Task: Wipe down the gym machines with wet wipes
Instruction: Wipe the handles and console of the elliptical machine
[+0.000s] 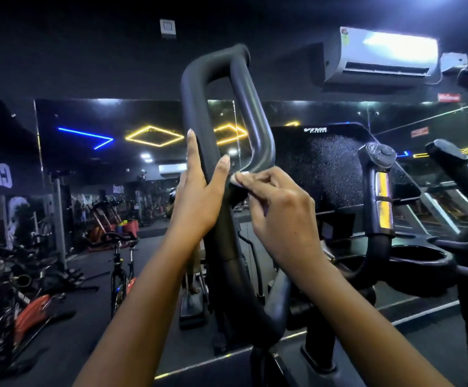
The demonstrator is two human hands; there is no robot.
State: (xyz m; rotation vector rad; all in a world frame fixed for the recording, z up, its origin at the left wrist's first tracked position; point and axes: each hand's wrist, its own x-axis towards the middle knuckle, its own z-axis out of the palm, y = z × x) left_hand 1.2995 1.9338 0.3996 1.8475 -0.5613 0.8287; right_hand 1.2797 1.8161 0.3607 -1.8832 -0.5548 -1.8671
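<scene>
DESK: Where does the job stand?

PHOTOGRAPHER: Partway through one machine, by my reading. The left hand (199, 196) steadies a cross-trainer's black loop handle (196, 88), the bar held between thumb and fingers and the forefinger straight up along it. Just to its right, the right hand (277, 208) pinches a small white wet wipe (237, 177) in its fingertips. It presses the wipe against the lower bend of the same handle.

DESK: And what is left?

PHOTOGRAPHER: Plenty, it seems. The gym is too dim to tell which stretch of handle has been wiped. The exercise bikes (121, 263) at left, the speckled console (339, 169) and the fixed grip (378, 191) with its shiny plates all look yet to be reached.

DESK: Any writing?

PHOTOGRAPHER: At far left is large pale lettering (1, 175), reversed as in a mirror and cut off by the frame edge, so only "CROS" can be made out. The console's top edge carries a brand mark (315, 130) reading "VIVA", and the small line beneath it looks like "FITNESS". The red signs (448, 97) at upper right are too blurred to read
</scene>
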